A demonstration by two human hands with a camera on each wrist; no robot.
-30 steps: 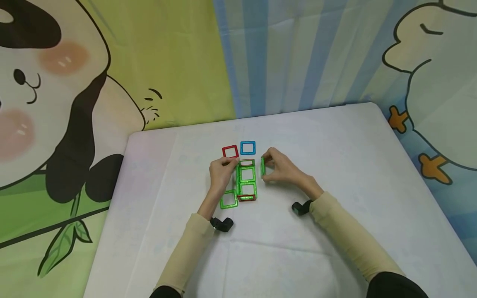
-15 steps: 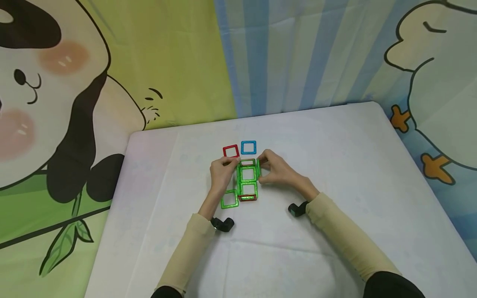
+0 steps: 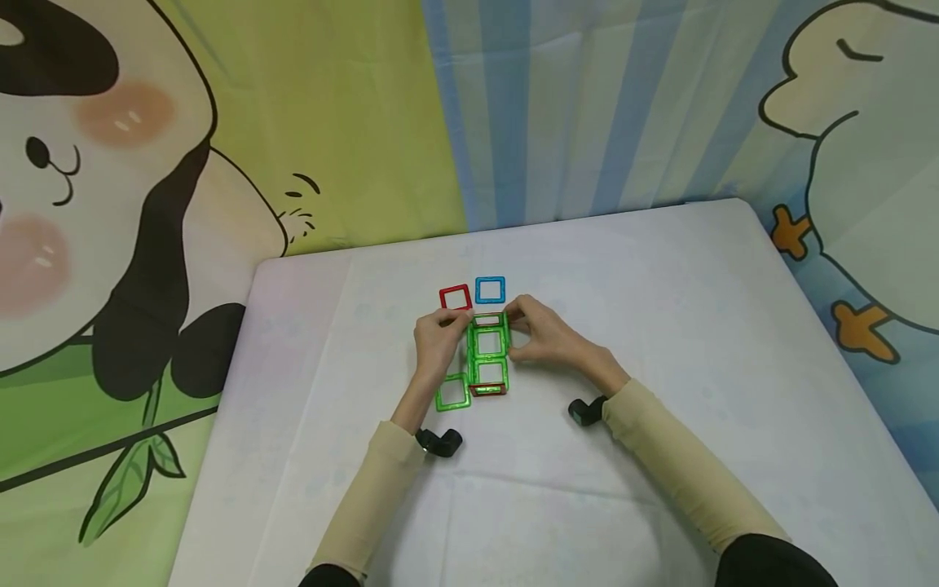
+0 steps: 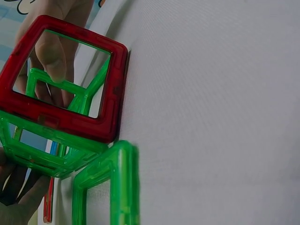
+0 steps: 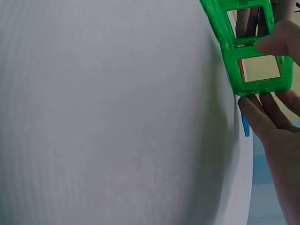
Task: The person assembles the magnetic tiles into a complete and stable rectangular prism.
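Note:
A box-like structure of green magnetic tiles (image 3: 489, 357) stands at the middle of the table, with red tiles at its near and far ends. The near red tile (image 4: 84, 35) faces the left wrist camera. My left hand (image 3: 435, 342) holds the structure's far left corner with thumb and fingers. On the other side, my right hand (image 3: 543, 334) grips an upright green tile (image 5: 265, 86) by its edges, flush with the structure's far right side. Part of the far end is hidden behind the fingers.
A loose green tile (image 3: 440, 397) lies flat by the near left of the structure. Beyond the far end lie a red tile (image 3: 454, 288) and a blue tile (image 3: 490, 280). A white cloth covers the table (image 3: 623, 269); printed curtains hang behind it.
My right hand has moved left, carrying the green tile from a gap beside the structure up against its right side. The left hand has stayed at the far left corner.

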